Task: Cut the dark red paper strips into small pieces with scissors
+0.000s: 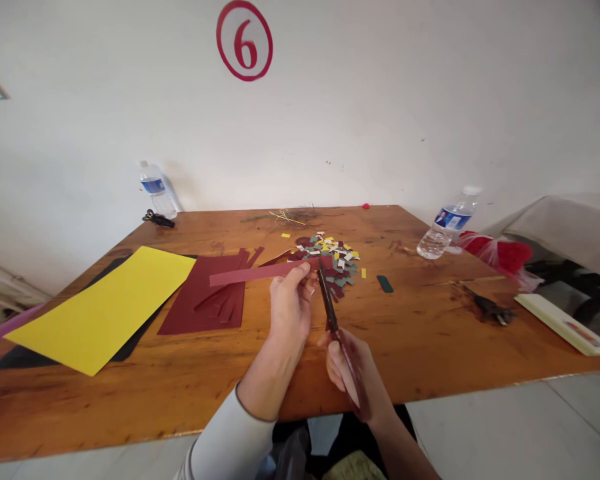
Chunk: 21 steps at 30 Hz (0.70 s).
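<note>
A long dark red paper strip (245, 275) is pinched in my left hand (291, 300), its free end reaching out to the left. My right hand (353, 370) is wrapped round the handles of a pair of dark scissors (329, 300). The blades point away from me, and their tips meet the strip's right end just past my left fingers. Beyond the blades lies a heap of small paper pieces (347, 257) in dark red, green, yellow and white. More dark red strips (225, 303) rest on a dark red sheet (180, 313) to the left.
A yellow sheet (105, 310) overlaps a black sheet (35, 358) at the left. Water bottles stand at the back left (157, 190) and right (445, 227). A black plug with cord (490, 309) and a pale box (565, 323) lie on the right. Thin stems (300, 217) lie near the wall.
</note>
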### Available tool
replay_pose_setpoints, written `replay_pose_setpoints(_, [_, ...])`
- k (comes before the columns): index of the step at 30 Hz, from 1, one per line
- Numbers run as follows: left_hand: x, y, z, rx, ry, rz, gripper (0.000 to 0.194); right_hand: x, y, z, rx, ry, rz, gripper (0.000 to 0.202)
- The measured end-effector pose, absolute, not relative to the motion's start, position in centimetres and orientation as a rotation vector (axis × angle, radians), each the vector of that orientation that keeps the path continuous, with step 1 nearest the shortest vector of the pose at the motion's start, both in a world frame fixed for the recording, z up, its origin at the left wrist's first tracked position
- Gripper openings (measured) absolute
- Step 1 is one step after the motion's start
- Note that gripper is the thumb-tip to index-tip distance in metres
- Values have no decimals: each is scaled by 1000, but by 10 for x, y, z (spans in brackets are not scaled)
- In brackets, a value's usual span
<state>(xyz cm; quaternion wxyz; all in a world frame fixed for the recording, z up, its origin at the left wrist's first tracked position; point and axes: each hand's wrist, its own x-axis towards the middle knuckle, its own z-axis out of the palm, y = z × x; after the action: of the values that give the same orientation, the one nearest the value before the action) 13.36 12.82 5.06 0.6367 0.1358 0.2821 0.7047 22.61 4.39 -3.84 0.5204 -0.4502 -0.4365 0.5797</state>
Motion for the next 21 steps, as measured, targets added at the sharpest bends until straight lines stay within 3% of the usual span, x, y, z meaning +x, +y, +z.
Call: replay_pose_setpoints(21, [134, 131, 46, 297, 643, 1631, 12, 223, 47, -38, -1088, -1010, 1412, 72])
